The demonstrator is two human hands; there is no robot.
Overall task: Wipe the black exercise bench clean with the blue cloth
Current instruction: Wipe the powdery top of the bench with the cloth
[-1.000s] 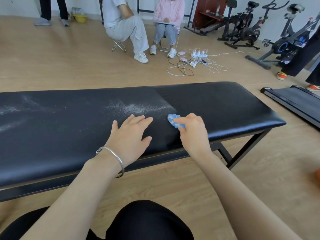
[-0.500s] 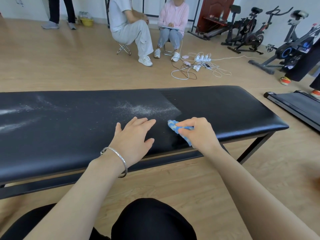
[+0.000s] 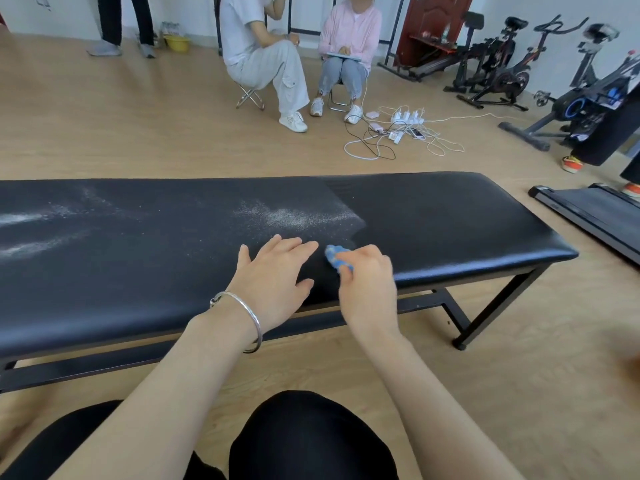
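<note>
two seated people on folding stools (image 3: 250, 97) | white power strips with tangled cables (image 3: 403, 116) | black exercise bikes (image 3: 498, 76) | yellow plastic basin (image 3: 177, 42)

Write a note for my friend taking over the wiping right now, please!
Left hand: open, resting flat on the black padded exercise bench.
Right hand: grips the bunched blue cloth, pressed on the bench beside the left hand.
Done: the bench's right end looks clean.
Left to do: the white powder patch just beyond the hands and the white streaks at the far left.
</note>
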